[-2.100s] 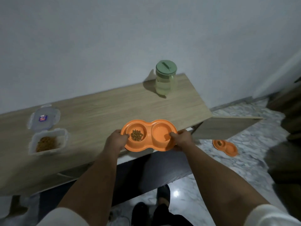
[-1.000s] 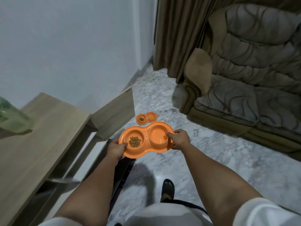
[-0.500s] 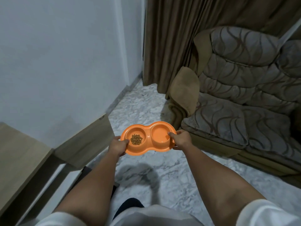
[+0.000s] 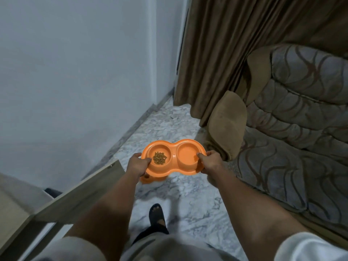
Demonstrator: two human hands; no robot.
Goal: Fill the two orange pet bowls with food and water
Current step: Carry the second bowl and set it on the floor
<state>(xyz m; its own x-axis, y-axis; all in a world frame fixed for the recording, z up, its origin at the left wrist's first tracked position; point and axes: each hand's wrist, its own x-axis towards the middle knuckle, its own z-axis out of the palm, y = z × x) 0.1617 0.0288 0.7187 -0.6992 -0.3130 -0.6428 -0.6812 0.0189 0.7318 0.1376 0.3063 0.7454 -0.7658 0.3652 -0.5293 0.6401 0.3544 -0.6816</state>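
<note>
Marble floor (image 4: 188, 200) under second orange bowl (image 4: 150, 179).

1 head-worn wide-angle view looks forward and steeply down along both forearms to the marble floor (image 4: 188, 202). The orange double bowl (image 4: 174, 159) sits near frame centre, close at arm's length; wall left, sofa (image 4: 293, 147) right, curtain (image 4: 235, 53) ahead.
</note>
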